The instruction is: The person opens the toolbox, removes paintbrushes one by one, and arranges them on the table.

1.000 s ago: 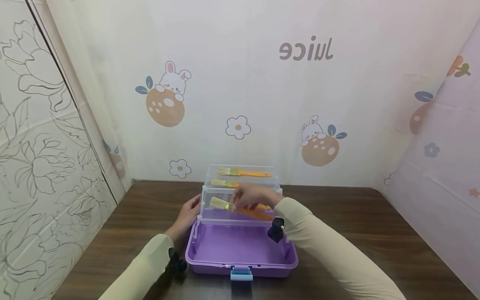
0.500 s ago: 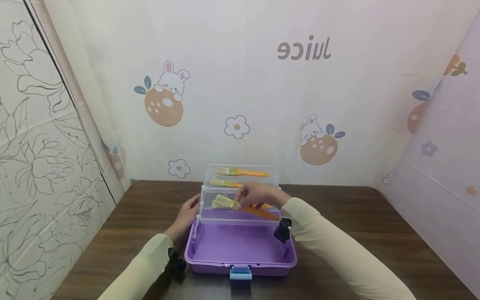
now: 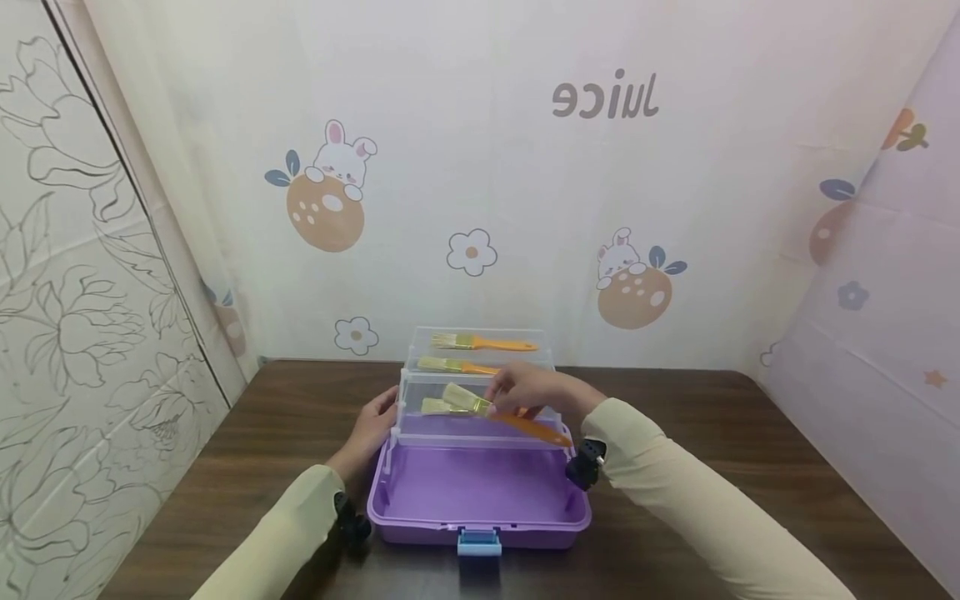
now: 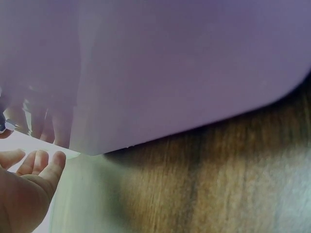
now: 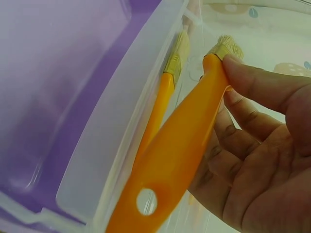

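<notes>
Slantwise, brush (image 5: 180, 138) in right grip (image 3: 531, 388)

Left sleeve (image 3: 281, 521) and right sleeve (image 3: 697, 492) are showing plain, pale cream cloth, creasing lightly; cuffs (image 3: 615, 429) are showing the same colour. Left wrist camera (image 3: 351, 525) and right wrist camera (image 3: 585, 467), both black, are sitting beside these.

Pinched near the ferrule by the right hand (image 3: 536, 387) over the lowest tray: a flat paintbrush (image 3: 528, 427), pale-bristled, its orange handle holed at the end, slanted with bristles leftward and handle end nearer and to the right. Open on a dark wood table (image 3: 262, 450): a purple toolbox (image 3: 480, 483), clear trays stepped up behind its base, light-blue latch (image 3: 479, 543) in front.
</notes>
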A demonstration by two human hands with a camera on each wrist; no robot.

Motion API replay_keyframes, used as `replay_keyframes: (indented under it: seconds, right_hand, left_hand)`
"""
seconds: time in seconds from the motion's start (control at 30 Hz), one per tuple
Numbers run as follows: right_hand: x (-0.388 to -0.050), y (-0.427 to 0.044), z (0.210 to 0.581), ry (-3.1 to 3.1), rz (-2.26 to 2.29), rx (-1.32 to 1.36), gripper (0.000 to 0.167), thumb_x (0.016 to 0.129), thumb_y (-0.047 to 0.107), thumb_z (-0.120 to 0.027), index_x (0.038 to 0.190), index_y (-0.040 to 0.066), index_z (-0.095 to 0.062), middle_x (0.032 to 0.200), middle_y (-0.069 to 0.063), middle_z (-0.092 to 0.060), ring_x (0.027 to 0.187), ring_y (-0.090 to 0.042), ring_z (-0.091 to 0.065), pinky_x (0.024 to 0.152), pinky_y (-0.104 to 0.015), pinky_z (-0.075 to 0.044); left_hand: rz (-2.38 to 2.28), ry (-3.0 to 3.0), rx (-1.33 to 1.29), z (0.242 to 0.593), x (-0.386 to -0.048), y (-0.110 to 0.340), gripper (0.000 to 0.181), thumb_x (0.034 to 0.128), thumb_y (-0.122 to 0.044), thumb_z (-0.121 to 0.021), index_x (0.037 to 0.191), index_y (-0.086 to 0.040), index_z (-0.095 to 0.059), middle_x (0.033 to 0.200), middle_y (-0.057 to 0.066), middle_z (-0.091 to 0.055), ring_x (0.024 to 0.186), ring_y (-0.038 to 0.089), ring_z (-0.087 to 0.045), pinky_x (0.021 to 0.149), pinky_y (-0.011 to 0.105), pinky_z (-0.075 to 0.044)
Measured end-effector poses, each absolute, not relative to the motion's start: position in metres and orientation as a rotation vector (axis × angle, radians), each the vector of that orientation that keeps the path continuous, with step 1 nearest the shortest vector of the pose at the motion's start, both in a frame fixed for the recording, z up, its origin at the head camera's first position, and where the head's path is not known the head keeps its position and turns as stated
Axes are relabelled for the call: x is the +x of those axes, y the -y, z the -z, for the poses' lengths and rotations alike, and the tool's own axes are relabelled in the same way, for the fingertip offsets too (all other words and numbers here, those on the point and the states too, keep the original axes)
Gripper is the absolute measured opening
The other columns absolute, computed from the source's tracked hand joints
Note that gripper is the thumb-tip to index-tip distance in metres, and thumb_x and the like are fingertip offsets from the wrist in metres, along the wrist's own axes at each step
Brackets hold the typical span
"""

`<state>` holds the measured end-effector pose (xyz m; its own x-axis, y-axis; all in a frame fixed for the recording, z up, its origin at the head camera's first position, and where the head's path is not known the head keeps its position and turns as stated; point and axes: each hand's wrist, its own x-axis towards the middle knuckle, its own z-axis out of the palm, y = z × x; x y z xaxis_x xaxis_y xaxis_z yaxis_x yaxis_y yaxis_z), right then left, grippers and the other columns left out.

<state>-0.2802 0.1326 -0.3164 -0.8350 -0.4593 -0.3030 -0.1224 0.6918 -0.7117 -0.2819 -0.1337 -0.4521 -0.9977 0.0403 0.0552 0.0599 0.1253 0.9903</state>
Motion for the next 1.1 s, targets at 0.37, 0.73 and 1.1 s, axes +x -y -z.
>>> replay_keyframes:
  seconds: [0.37, 0.73, 1.1]
  right_hand:
    - [-0.279, -0.157, 0.317, -2.385, 1.073, -0.417, 0.015, 0.085, 0.011, -0.069, 0.098, 0.004, -0.067, 0.086, -0.005, -0.064, 0.072, -0.018, -0.058, 0.061, -0.032, -0.053]
    - [-0.280, -0.178, 0.319, -2.349, 1.203, -0.399, 0.017, 0.084, 0.011, -0.070, 0.098, 0.001, -0.067, 0.082, -0.006, -0.062, 0.067, -0.016, -0.055, 0.052, -0.027, -0.046]
    - [-0.278, -0.197, 0.321, -2.315, 1.249, -0.384, 0.020, 0.088, 0.011, -0.067, 0.104, -0.001, -0.066, 0.088, -0.010, -0.063, 0.070, -0.017, -0.055, 0.056, -0.026, -0.045]
  left_hand:
    - [2.103, 2.321, -0.094, 0.451, -0.283, 0.133, 0.050, 0.0998, -0.013, -0.046, 0.143, 0.008, -0.033, 0.141, 0.029, -0.040, 0.126, 0.039, -0.043, 0.103, 0.046, -0.038]
    - [2.067, 2.350, -0.093, 0.450, -0.280, 0.134, 0.051, 0.0996, -0.015, -0.047, 0.143, 0.008, -0.033, 0.141, 0.029, -0.039, 0.127, 0.040, -0.041, 0.103, 0.049, -0.037]
    - [2.065, 2.375, -0.082, 0.453, -0.282, 0.135, 0.053, 0.1005, -0.021, -0.047, 0.144, 0.006, -0.033, 0.142, 0.027, -0.040, 0.128, 0.039, -0.041, 0.103, 0.049, -0.037]
